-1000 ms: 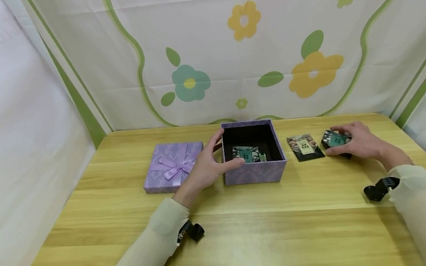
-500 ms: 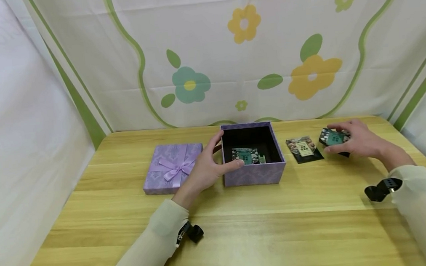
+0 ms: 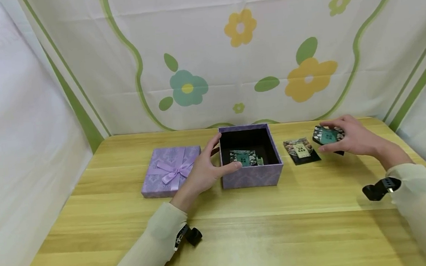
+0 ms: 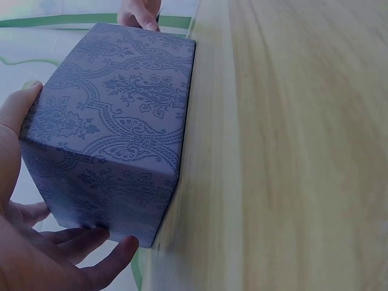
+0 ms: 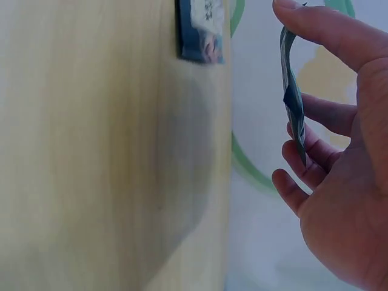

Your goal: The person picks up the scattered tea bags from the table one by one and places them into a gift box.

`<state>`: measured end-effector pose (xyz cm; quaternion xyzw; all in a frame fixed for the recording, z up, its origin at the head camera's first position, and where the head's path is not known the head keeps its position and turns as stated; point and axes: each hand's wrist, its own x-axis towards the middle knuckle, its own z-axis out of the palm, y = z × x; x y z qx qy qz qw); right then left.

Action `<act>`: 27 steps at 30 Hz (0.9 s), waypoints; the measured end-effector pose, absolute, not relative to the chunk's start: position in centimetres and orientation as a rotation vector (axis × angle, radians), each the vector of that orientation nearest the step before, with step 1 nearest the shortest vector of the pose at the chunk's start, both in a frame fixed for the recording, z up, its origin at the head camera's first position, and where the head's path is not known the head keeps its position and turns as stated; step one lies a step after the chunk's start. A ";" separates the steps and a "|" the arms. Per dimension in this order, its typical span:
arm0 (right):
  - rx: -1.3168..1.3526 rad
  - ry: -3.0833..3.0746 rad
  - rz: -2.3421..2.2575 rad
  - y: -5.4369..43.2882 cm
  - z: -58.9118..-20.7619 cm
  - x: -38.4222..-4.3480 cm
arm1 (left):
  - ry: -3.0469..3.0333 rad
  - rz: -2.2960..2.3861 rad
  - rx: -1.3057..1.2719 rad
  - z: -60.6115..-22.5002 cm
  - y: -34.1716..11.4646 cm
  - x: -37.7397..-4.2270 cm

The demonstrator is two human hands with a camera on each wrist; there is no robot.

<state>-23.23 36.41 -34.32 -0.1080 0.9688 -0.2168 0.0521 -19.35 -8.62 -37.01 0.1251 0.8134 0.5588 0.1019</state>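
I see the open-topped purple box (image 3: 252, 177) standing upright on the worktop (image 3: 245, 240), scroll-patterned outside and black inside; the left hand (image 3: 207, 168) grips it round its left side, thumb at the near rim; within it I make out a green-labelled packet (image 3: 242, 157), label showing, and beside that a small green edge (image 3: 260, 161), mostly hidden; the right hand (image 3: 356, 137) pinches a dark packet (image 3: 328, 135) with a green label, raised off the worktop, tilted and slightly bowed; between that one and the box, a yellow-labelled packet (image 3: 301, 150) lies flat, label up.
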 end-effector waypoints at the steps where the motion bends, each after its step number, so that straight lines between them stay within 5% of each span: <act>1: -0.330 2.949 -0.655 36.2 -34.2 -23.2 | 2.402 1.649 0.368 -37.0 -8.6 -19.3; 27: -0.577 2.943 -0.829 28.9 -29.9 -21.8 | 2.407 1.649 0.377 -37.0 -8.6 -19.3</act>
